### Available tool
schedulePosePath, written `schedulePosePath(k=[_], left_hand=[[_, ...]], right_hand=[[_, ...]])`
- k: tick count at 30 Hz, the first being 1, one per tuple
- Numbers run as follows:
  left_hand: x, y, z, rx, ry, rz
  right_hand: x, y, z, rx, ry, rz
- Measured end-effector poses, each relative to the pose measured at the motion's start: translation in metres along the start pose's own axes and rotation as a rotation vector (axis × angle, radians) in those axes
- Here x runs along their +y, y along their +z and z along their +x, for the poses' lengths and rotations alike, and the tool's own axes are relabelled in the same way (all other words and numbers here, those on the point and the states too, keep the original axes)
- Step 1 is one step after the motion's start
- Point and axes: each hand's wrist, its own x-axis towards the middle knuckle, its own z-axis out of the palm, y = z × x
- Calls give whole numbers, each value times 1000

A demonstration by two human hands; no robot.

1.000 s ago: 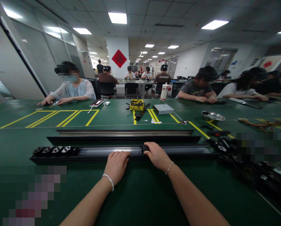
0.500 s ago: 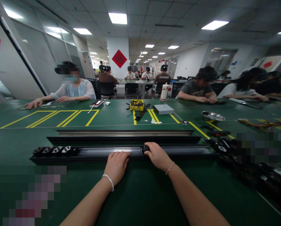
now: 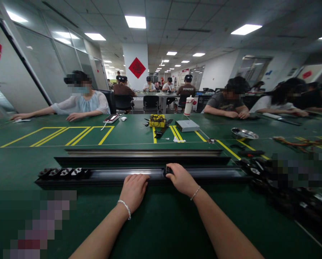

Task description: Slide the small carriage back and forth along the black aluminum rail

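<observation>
A long black metal rail (image 3: 109,176) lies across the green table in front of me. My left hand (image 3: 134,190) rests on its near edge with the fingers curled over the rim. My right hand (image 3: 181,178) is closed on a small black part (image 3: 167,169) that sits in the rail's channel. Several black-and-white parts (image 3: 63,172) are lined up in the channel at the rail's left end. Two more long rails (image 3: 142,156) lie just behind it.
A heap of small black parts (image 3: 285,194) covers the table at my right. Farther back are a metal dish (image 3: 244,133), a grey box (image 3: 187,125), a yellow cable bundle (image 3: 157,120) and a phone (image 3: 111,117). Several people sit at the far side.
My hands and the rail have stayed put. The person at the far left has stretched an arm farther to the left along the table.
</observation>
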Motion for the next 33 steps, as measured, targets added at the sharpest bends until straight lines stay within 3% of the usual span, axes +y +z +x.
schedulePosePath(k=[8,33], left_hand=[[1,-1,0,7,0,-2],[1,-1,0,6,3,-11]], right_hand=[[4,0,0,-11,-32,-87],[5,-3,-2,5,-7,-24]])
